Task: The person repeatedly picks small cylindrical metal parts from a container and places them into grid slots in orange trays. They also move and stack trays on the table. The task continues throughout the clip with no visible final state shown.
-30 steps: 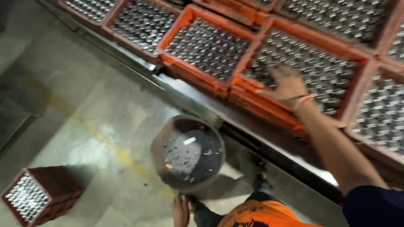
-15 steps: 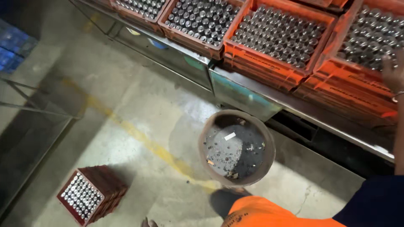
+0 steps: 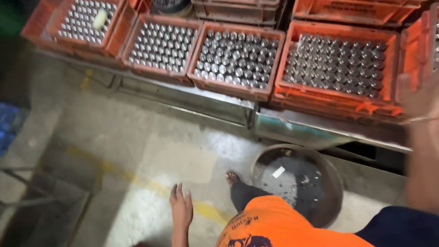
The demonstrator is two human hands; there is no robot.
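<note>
Orange crates (image 3: pixel 336 68) packed with upright metal cylinders (image 3: pixel 233 57) sit in a row on a steel rack (image 3: pixel 292 126) at the far side. At the far right the right hand (image 3: pixel 423 98) is raised against the nearest crate's right end, blurred, so I cannot tell whether its fingers are spread or curled. Near the bottom, the left hand (image 3: pixel 181 208) hangs empty over the concrete floor (image 3: pixel 151 151), fingers loosely spread. A round pan (image 3: pixel 297 183) of dark scraps stands on the floor below the rack, just right of a bare foot (image 3: pixel 232 177).
</note>
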